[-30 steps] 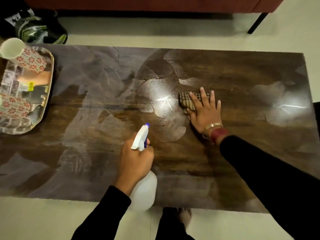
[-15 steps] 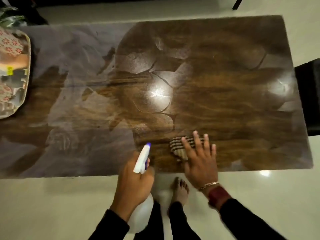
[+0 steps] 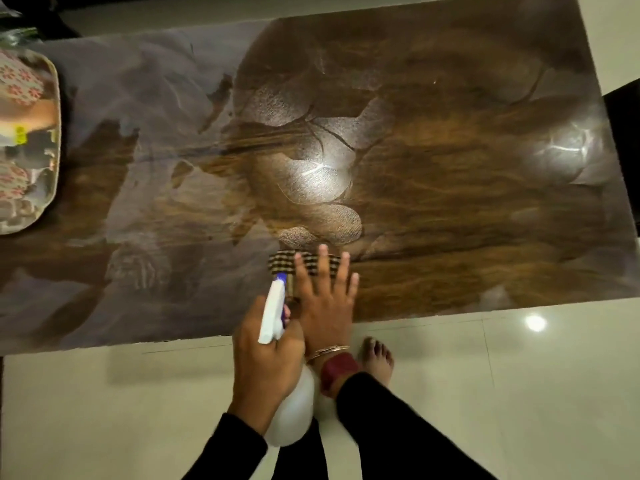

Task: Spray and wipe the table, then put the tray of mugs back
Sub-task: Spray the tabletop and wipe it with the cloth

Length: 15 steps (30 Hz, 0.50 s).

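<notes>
The dark wooden table (image 3: 450,209) is seen from above, its surface marked with hazy film on the left half and beaded spray patches near the middle. A checked cloth (image 3: 304,266) is pressed flat against the tabletop close to the near edge by the right hand (image 3: 325,299), whose fingers are spread open over it rather than curled round it. Just beside that hand, on its left, a white spray bottle (image 3: 291,410) is gripped by the left hand (image 3: 266,355), which is clenched round the neck below the white trigger head with its blue nozzle; the bottle's body hangs past the table's edge, over the pale tiled floor (image 3: 519,393). The tray (image 3: 57,140), holding patterned mugs (image 3: 20,81), is set at the far left end of the table, partly cut off by the frame's edge
</notes>
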Each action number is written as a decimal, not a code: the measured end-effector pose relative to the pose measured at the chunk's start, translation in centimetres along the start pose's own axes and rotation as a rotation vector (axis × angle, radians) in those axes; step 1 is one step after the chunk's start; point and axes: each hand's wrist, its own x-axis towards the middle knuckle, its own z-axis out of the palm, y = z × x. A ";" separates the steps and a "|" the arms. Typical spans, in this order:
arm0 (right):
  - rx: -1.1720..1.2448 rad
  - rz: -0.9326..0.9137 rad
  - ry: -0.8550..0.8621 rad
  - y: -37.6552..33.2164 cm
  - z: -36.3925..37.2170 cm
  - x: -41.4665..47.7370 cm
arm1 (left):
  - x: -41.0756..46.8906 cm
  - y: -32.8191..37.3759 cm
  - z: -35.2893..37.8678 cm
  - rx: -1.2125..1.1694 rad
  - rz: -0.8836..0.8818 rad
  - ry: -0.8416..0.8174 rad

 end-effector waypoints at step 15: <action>-0.066 0.351 0.084 21.0 -8.0 0.4 | 2.2 -2.4 -4.6 0.075 -0.042 -0.122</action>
